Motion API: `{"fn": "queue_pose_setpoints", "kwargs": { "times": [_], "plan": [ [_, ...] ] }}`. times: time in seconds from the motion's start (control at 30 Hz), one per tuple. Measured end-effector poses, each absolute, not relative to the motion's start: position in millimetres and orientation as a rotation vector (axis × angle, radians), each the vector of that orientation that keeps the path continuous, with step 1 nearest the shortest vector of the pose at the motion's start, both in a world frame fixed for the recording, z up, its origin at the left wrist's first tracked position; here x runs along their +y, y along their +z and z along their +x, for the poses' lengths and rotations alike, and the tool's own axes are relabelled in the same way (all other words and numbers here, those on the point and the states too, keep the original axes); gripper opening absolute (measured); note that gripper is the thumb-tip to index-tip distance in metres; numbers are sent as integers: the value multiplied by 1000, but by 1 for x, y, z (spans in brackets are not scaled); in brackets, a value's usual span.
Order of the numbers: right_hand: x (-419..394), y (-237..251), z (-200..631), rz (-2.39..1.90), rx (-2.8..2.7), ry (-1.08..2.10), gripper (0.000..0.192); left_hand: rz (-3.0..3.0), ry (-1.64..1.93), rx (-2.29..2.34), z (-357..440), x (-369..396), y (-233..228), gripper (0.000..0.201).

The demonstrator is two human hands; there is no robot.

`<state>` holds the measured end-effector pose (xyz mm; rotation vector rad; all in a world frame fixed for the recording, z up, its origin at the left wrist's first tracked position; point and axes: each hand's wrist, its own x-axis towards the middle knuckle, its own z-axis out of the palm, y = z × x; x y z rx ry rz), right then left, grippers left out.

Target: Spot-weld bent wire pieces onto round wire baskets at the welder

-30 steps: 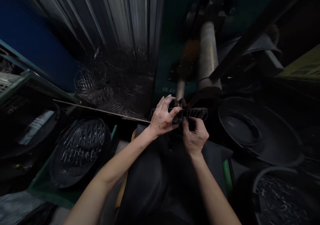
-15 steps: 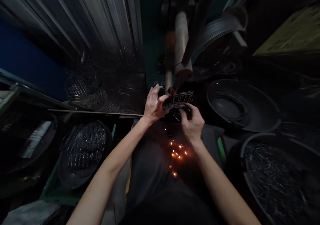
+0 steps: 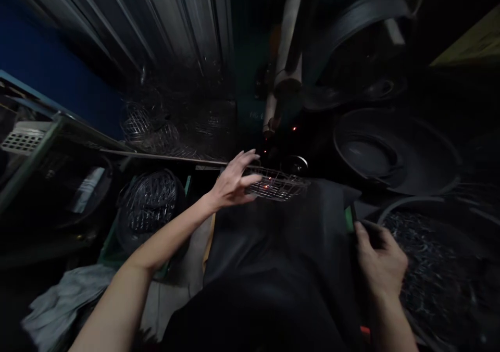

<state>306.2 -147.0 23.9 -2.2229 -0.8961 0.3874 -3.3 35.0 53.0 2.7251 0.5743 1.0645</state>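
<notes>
The left hand, fingers spread wide, grips the near left end of a small silver wire-mesh basket, which lies roughly level over the dark apron on the lap, below the pale cylindrical machine head. A few red sparks glow in and above the mesh. The right hand rests loosely curled, holding nothing, at the rim of a dark round tub of short wire pieces. 1 empty dark tub sits behind it.
</notes>
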Motion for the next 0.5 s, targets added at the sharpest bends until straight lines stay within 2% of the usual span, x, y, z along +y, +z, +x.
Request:
{"fn": "queue_pose_setpoints", "kwargs": {
  "times": [0.1,0.23,0.37,0.5],
  "plan": [
    [-132,29,297,-2111,-992,439,48,2784,1032,540,-44,-2,54,53],
    [-100,21,279,-2078,-1143,695,43,2883,1027,661,-94,-47,31,51],
    [-59,-9,250,-2008,-1380,970,33,2821,992,857,-131,-83,-8,30],
    [-28,-43,220,-1860,-1433,1410,28,2542,853,1176,-152,-103,-33,9]
  ]
}}
